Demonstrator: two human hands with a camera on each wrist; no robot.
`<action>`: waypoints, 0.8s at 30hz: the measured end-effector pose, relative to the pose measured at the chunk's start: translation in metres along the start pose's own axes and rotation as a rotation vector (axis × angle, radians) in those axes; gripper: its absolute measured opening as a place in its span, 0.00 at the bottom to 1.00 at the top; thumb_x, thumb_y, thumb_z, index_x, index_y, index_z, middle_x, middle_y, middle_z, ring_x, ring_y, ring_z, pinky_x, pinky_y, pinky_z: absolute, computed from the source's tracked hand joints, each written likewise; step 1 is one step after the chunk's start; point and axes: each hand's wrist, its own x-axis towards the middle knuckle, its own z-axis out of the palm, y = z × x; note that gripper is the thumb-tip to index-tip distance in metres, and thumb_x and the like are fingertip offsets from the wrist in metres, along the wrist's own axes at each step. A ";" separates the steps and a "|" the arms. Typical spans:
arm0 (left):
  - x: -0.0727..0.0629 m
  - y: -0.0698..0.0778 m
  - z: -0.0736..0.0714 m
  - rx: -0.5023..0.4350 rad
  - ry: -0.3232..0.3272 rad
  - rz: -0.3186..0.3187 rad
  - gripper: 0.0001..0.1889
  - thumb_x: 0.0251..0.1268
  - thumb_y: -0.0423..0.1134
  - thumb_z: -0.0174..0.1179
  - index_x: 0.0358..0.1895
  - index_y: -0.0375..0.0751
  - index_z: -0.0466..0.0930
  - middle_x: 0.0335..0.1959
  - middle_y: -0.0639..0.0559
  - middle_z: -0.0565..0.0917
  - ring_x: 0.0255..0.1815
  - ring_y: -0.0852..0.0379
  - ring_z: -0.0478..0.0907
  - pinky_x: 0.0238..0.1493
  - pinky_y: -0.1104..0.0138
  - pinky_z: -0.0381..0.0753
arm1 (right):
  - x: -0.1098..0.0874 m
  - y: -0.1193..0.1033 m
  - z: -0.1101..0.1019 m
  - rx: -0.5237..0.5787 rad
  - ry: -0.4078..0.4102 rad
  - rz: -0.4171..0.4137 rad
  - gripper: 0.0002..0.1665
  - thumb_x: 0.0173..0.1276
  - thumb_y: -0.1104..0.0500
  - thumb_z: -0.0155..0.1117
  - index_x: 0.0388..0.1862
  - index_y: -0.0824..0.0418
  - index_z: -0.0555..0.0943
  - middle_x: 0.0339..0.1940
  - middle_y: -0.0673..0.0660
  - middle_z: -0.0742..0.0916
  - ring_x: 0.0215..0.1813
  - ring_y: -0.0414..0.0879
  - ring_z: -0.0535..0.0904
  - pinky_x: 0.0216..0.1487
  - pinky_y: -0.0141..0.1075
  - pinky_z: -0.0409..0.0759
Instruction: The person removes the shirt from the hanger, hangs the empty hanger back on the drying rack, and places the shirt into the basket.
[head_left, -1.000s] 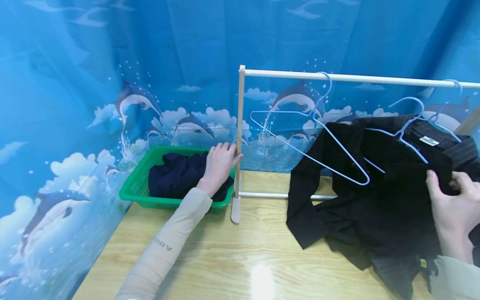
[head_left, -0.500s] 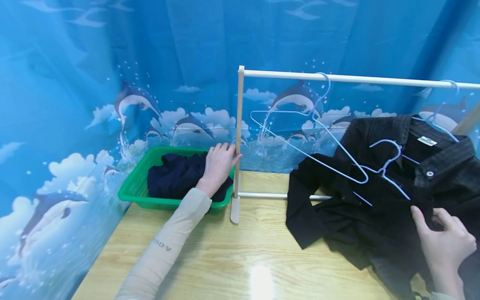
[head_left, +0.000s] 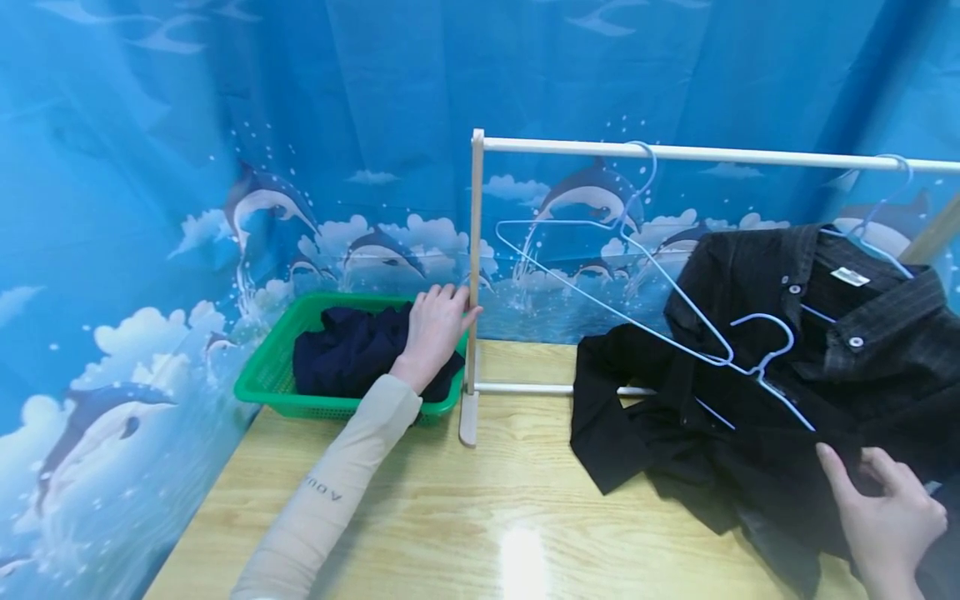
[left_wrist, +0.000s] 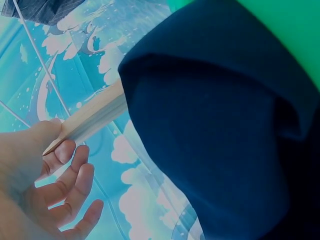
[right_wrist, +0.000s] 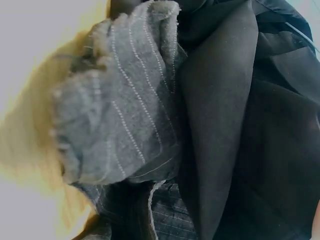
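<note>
While our left grip point(head_left: 431, 332) clasps the wooden clothes-rack post point(head_left: 476, 208), a green basket point(head_left: 258, 385) sits at its nine o'clock. Our right grip point(head_left: 887, 510) pinches a black shirt point(head_left: 757, 462).

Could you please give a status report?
Left hand gripping rack post. Right hand holding black garment, its hanger unhooked. Empty hanger overlaps it, possibly in the way.

The far curtain point(head_left: 405, 92) has dolphins on blue. The left basket point(head_left: 315, 406) is green. At right, the near garment point(head_left: 772, 462) is black, the far shirt point(head_left: 900, 367) dark, pale-striped.
</note>
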 end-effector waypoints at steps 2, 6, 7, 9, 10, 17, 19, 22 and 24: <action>0.000 0.000 0.000 0.002 -0.006 0.001 0.17 0.76 0.56 0.56 0.44 0.45 0.81 0.34 0.50 0.82 0.36 0.49 0.77 0.39 0.60 0.77 | -0.002 0.000 -0.001 0.017 0.013 -0.005 0.33 0.67 0.44 0.69 0.32 0.77 0.78 0.32 0.77 0.84 0.38 0.11 0.60 0.37 0.27 0.56; 0.001 0.000 -0.002 0.002 -0.010 0.000 0.18 0.76 0.56 0.56 0.44 0.44 0.81 0.34 0.50 0.82 0.36 0.49 0.77 0.39 0.60 0.77 | -0.004 0.001 -0.002 0.058 0.028 -0.027 0.36 0.66 0.41 0.68 0.32 0.77 0.78 0.31 0.77 0.83 0.43 0.05 0.54 0.39 0.19 0.51; 0.001 0.000 -0.002 -0.001 -0.007 0.000 0.17 0.75 0.55 0.56 0.44 0.44 0.82 0.34 0.50 0.82 0.35 0.49 0.77 0.38 0.60 0.77 | -0.005 0.001 -0.001 0.070 0.035 -0.034 0.37 0.66 0.40 0.68 0.31 0.77 0.78 0.31 0.77 0.83 0.43 0.05 0.55 0.39 0.18 0.52; 0.001 0.000 -0.002 -0.002 -0.004 0.001 0.17 0.75 0.55 0.56 0.44 0.44 0.81 0.34 0.50 0.82 0.35 0.50 0.77 0.38 0.60 0.77 | -0.005 0.002 0.000 0.090 0.048 -0.044 0.42 0.66 0.35 0.66 0.30 0.78 0.78 0.30 0.77 0.82 0.43 0.06 0.56 0.39 0.17 0.52; 0.001 0.000 -0.002 0.000 -0.005 0.003 0.17 0.76 0.55 0.56 0.44 0.44 0.81 0.34 0.50 0.82 0.35 0.50 0.76 0.38 0.60 0.77 | -0.006 0.001 0.000 0.098 0.056 -0.050 0.44 0.66 0.32 0.64 0.29 0.78 0.78 0.29 0.77 0.82 0.43 0.06 0.56 0.40 0.17 0.52; 0.001 0.000 -0.002 -0.002 -0.003 0.002 0.16 0.76 0.55 0.56 0.43 0.45 0.81 0.33 0.51 0.83 0.34 0.50 0.76 0.37 0.60 0.76 | -0.005 -0.009 0.005 0.155 0.089 -0.118 0.53 0.63 0.23 0.59 0.29 0.79 0.79 0.26 0.74 0.80 0.45 0.08 0.58 0.41 0.14 0.54; 0.000 0.000 -0.002 -0.005 -0.001 0.001 0.16 0.76 0.55 0.56 0.43 0.45 0.81 0.33 0.51 0.83 0.34 0.50 0.76 0.37 0.61 0.76 | -0.005 -0.013 0.006 0.164 0.072 -0.133 0.53 0.63 0.24 0.59 0.31 0.79 0.80 0.26 0.74 0.80 0.45 0.08 0.58 0.41 0.14 0.54; 0.000 0.000 -0.002 -0.009 -0.001 0.001 0.16 0.76 0.54 0.56 0.43 0.45 0.81 0.33 0.51 0.83 0.33 0.50 0.76 0.36 0.61 0.76 | -0.006 -0.019 0.009 0.158 0.038 -0.159 0.54 0.63 0.24 0.57 0.32 0.80 0.80 0.27 0.73 0.80 0.44 0.09 0.57 0.42 0.12 0.54; 0.000 0.000 -0.002 -0.009 -0.003 -0.001 0.16 0.76 0.54 0.56 0.43 0.45 0.81 0.33 0.51 0.83 0.33 0.50 0.76 0.36 0.61 0.76 | -0.007 -0.022 0.013 0.184 0.037 -0.173 0.53 0.63 0.24 0.59 0.32 0.79 0.81 0.26 0.73 0.80 0.44 0.09 0.58 0.42 0.12 0.55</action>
